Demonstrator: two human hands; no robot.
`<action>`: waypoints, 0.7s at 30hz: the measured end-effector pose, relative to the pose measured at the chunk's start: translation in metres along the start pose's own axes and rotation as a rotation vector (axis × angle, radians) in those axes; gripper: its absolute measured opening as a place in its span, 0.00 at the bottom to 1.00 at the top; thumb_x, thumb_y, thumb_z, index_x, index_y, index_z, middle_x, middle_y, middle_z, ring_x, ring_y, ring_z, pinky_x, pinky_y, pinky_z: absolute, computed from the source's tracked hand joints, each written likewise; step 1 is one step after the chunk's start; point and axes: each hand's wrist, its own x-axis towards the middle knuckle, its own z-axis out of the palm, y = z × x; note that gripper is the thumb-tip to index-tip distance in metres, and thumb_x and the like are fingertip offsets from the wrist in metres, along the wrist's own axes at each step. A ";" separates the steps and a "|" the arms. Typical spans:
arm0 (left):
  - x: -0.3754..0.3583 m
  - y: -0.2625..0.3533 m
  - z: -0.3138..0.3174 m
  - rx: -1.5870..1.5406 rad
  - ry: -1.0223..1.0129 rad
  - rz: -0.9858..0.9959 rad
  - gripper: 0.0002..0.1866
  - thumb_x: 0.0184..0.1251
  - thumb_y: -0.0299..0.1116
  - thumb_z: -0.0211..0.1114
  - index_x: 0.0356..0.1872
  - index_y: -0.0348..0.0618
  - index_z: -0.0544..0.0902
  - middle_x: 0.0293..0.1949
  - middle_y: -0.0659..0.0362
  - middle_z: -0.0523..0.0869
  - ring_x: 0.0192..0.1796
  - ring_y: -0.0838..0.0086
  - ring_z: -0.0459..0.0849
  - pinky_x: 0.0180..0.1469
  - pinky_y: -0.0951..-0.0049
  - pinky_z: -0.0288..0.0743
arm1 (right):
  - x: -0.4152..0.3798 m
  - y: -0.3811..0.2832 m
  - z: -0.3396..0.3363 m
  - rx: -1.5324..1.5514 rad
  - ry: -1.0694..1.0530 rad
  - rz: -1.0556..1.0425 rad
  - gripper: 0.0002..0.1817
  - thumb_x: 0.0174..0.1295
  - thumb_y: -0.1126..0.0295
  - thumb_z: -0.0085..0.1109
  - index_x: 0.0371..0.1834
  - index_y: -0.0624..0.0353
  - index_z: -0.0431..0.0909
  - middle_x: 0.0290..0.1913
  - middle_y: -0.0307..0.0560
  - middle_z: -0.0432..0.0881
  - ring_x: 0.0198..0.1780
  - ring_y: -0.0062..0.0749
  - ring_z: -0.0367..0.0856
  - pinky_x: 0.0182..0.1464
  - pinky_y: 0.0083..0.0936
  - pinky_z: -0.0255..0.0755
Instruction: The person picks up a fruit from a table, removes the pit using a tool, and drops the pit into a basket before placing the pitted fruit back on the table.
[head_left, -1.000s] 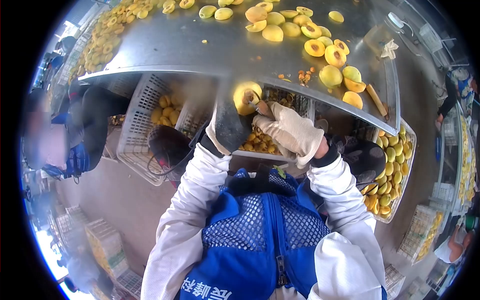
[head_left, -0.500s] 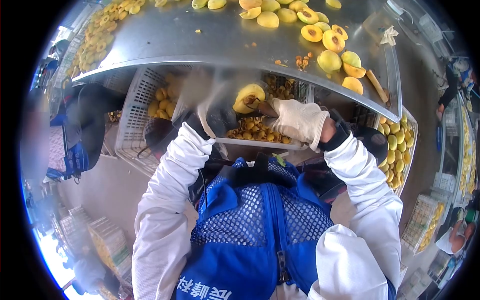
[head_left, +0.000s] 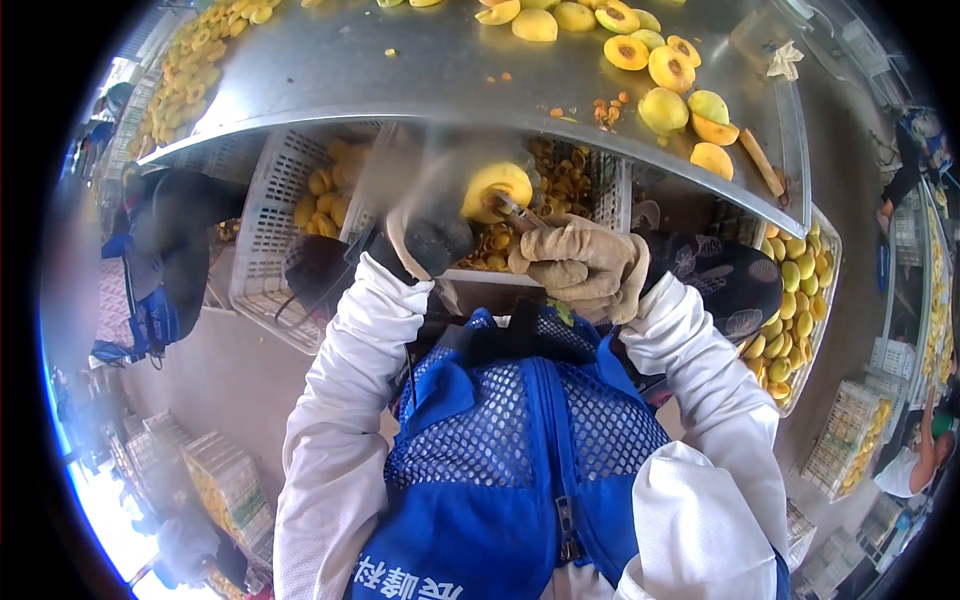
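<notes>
My left hand (head_left: 425, 195), in a pale glove and blurred by a smudge on the lens, is closed around a yellow peach half (head_left: 508, 181) whose cut face is turned to the right. My right hand (head_left: 582, 262), in a beige knit glove, is closed on the handle of a small metal-tipped pitting tool (head_left: 518, 212). The tip touches the pit hollow of the peach, though its exact depth cannot be seen. Below both hands sits a crate (head_left: 612, 200) with peach pits and scraps (head_left: 562, 172) in it.
A metal table (head_left: 330, 75) spans the far side, bearing peach halves (head_left: 670, 68), orange scraps (head_left: 606, 112) and a wooden stick (head_left: 762, 162). Crates of peaches stand at left (head_left: 262, 230) and right (head_left: 822, 330). A person in dark clothing (head_left: 185, 230) is at far left.
My right hand has turned over at the wrist and moved a little left and down, and its folded fingers now show. The tool tip is now visible at the peach, which my left hand still holds.
</notes>
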 end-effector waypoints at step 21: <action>0.006 -0.008 0.063 -1.332 0.326 -0.163 0.20 0.71 0.26 0.63 0.62 0.39 0.71 0.58 0.51 0.79 0.58 0.66 0.81 0.61 0.65 0.79 | -0.012 -0.009 0.047 0.429 0.129 -0.086 0.15 0.72 0.61 0.57 0.48 0.64 0.76 0.21 0.28 0.70 0.15 0.08 0.63 0.15 0.07 0.58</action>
